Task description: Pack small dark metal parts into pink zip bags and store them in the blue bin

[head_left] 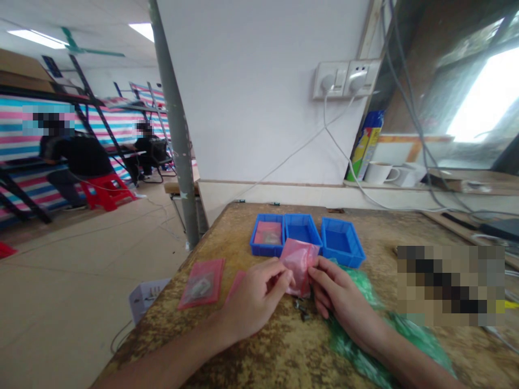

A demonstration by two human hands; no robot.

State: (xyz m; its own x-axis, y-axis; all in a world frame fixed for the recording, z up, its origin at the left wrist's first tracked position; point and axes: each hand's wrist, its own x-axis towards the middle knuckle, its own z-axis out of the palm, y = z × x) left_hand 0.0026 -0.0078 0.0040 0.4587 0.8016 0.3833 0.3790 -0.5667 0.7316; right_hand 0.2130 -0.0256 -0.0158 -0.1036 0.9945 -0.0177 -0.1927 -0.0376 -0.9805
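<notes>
A pink plastic bag [299,265] is held up over the table between my two hands. My left hand [263,289] pinches its left side, and my right hand [330,283] grips its right edge with thumb and finger. Several small dark screws [302,310] lie on the wood just below the bag. Left of my left hand lies a pink bag with grey parts inside [201,286]. Another pink bag [235,285] is partly hidden by that hand. Under and beside my right forearm spreads crumpled green plastic [417,346].
Behind my hands stand a blue bin holding a pink bag [267,251], a middle blue bin [302,229] and a right blue bin [344,256]. The worn wooden table [162,351] ends at the left. A blurred-out patch [450,286] covers something at right. Two people sit far left.
</notes>
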